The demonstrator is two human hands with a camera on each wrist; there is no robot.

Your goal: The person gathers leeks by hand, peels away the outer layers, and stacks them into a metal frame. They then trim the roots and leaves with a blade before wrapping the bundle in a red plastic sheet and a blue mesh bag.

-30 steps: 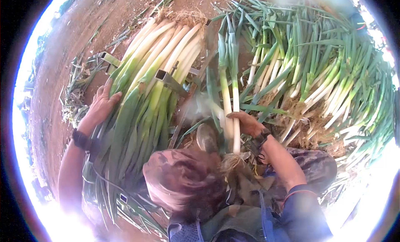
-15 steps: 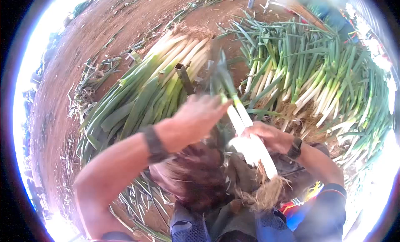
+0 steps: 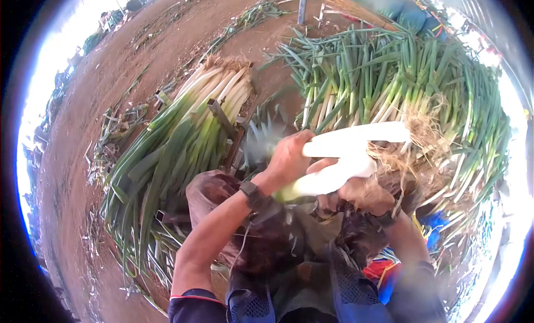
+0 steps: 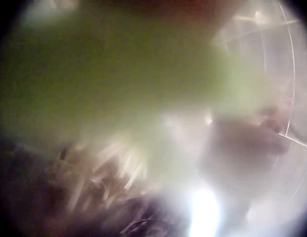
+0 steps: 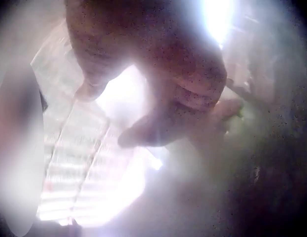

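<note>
White leeks (image 3: 361,133), centre of frame: left hand (image 3: 285,162) grips them; right hand (image 3: 364,195), grip cannot tell; best support near roots (image 3: 425,125).

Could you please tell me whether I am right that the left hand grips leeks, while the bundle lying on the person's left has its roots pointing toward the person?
Not quite: the head view shows that the roots of the bundle lying on the person's left point away from the person. The left hand does grip leeks.
</note>
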